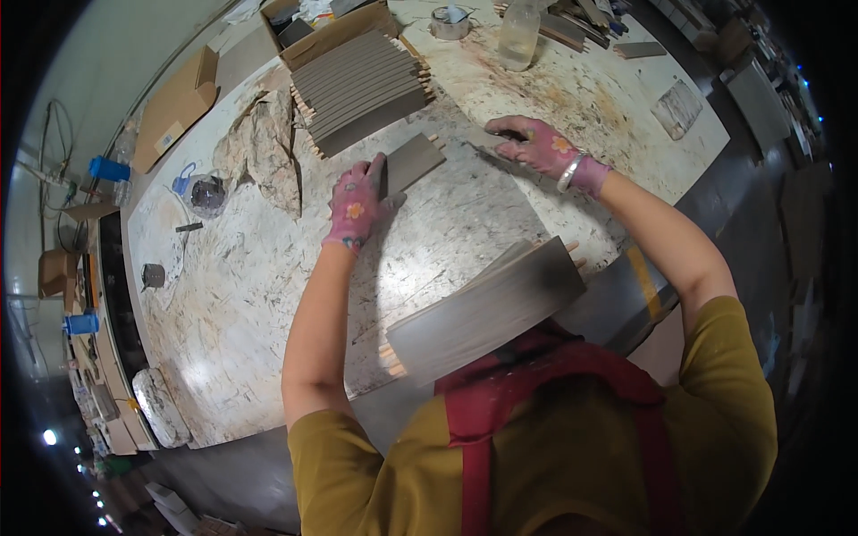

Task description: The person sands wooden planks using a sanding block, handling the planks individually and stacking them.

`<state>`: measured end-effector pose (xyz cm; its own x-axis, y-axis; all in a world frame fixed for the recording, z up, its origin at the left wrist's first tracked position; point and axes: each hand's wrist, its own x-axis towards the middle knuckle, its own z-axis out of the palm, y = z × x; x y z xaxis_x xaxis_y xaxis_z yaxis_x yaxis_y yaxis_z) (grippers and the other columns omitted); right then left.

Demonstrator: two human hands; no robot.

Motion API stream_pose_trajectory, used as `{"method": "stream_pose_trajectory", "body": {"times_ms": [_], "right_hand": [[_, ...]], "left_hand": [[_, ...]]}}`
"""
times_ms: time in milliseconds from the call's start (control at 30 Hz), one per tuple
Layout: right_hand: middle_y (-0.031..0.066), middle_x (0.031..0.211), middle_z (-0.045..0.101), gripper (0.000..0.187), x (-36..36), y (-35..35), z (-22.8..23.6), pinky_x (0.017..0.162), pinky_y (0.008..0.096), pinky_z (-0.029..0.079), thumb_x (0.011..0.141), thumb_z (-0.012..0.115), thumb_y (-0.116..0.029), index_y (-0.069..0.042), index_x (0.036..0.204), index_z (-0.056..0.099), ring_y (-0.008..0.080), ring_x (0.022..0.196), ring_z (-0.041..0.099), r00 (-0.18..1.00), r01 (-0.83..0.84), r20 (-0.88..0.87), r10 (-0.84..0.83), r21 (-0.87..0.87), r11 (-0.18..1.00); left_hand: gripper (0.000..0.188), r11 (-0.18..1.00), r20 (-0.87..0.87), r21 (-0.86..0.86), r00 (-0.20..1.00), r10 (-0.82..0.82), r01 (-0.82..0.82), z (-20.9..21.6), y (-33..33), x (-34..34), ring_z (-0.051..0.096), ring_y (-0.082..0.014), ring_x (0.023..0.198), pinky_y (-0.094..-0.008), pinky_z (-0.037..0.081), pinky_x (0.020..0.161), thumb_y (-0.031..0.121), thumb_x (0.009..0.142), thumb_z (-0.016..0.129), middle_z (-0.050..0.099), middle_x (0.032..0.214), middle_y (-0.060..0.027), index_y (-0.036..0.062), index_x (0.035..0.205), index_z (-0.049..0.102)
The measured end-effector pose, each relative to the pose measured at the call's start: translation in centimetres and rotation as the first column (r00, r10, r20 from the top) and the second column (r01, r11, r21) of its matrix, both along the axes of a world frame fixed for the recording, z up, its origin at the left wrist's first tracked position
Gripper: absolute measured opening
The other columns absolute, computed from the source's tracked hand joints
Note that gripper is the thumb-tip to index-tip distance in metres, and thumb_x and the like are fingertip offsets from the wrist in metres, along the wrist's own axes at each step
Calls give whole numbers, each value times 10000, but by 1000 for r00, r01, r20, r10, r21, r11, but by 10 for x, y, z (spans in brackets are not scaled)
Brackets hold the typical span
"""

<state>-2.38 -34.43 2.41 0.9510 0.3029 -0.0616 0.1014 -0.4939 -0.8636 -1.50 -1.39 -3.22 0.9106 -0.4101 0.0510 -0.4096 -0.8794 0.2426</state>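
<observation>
My left hand (355, 204), in a pink flowered glove, grips the left end of a small grey panel (416, 164) lying on the table. Its fingers are at the far side and its thumb on the near side. Light wooden dowel pegs stick out of the panel's right end. To the right, above the table, my right hand (536, 150) in a matching glove is closed on a thin, dark, blade-like scraper (492, 157). The scraper points left toward the panel, apart from it; the fingers partly hide its handle.
A stack of grey panels with pegs (357, 89) stands at the back. Nearest my body lie more pegged panels (487, 308) at the table's front edge (375, 386). Crumpled brown paper (268, 147), a cardboard box (176, 112), a tape roll (450, 25) and a clear bottle (518, 40) lie around.
</observation>
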Motion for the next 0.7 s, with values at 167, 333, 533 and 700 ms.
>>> {"method": "stream_pose_trajectory", "body": {"times_ms": [167, 333, 533, 700], "right_hand": [[199, 1248, 600, 418, 27, 32, -23, 1000, 376, 457, 882, 631, -274, -47, 1230, 592, 337, 1149, 584, 983, 47, 183, -6, -222, 974], [212, 1206, 607, 407, 16, 64, -50, 976, 408, 466, 879, 612, -282, -48, 1210, 582, 365, 1117, 589, 973, -13, 208, 102, -387, 922], [180, 1236, 593, 433, -2, 32, 1, 973, 413, 467, 905, 610, -311, -87, 1271, 554, 349, 1122, 588, 914, -342, 6, 407, -529, 777], [193, 1152, 626, 453, 39, 142, 6, 882, 433, 496, 925, 566, -429, -117, 1253, 568, 375, 995, 629, 866, -318, 169, 471, -541, 779]], "left_hand": [[748, 986, 57, -169, 998, -2, 11, -5, -23, -41, 534, -359, 1135, -466, 446, 967, 321, 722, 762, 557, 1249, -157, 111, 1385, 488], [707, 986, 133, -165, 989, 58, -36, -6, -22, -51, 512, -355, 1150, -461, 437, 970, 314, 722, 751, 561, 1239, -141, 101, 1355, 518], [517, 954, 307, -170, 933, -186, 246, -7, -34, -68, 421, -368, 1300, -469, 327, 1094, 215, 847, 632, 496, 1357, -175, 33, 1319, 524], [496, 929, 298, -230, 930, -216, 290, -18, -44, -79, 410, -366, 1314, -470, 321, 1098, 237, 854, 633, 493, 1370, -167, 42, 1302, 546]]}}
